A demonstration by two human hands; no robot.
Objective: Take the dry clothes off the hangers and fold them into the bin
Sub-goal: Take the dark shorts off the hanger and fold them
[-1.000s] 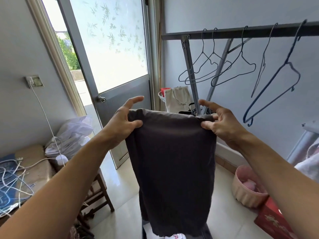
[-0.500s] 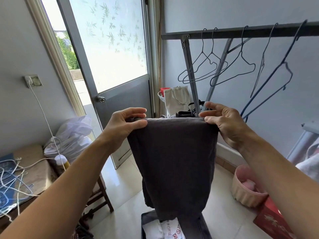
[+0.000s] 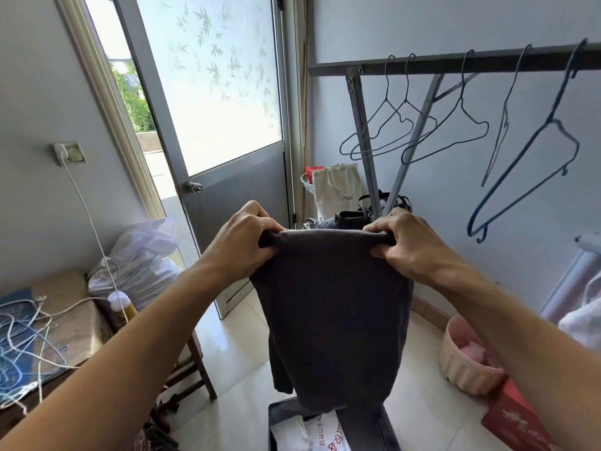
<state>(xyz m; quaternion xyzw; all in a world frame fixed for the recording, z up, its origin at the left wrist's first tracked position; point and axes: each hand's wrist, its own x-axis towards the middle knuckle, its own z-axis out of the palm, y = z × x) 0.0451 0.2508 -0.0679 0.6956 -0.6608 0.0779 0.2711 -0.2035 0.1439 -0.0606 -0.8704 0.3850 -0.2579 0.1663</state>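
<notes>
A dark grey garment (image 3: 335,320) hangs folded in front of me. My left hand (image 3: 242,245) grips its top left corner and my right hand (image 3: 409,245) grips its top right corner. Its lower edge dangles just above a dark bin (image 3: 374,428) on the floor, which holds folded white clothes (image 3: 318,434). Behind, a grey metal rack (image 3: 455,65) carries several bare wire hangers (image 3: 387,131), the nearest a blue one (image 3: 527,177).
A half-glazed door (image 3: 227,131) stands ajar ahead. At left, a wooden table (image 3: 65,323) holds tangled cables, a white plastic bag (image 3: 143,258) and a bottle. A pink basin (image 3: 465,359) and red box (image 3: 517,418) sit on the floor at right. Bags (image 3: 338,187) stand by the rack leg.
Both hands have lowered the garment and curled tighter round its top edge. Its hanging length is shorter, and the bin with white clothes now shows beneath it.
</notes>
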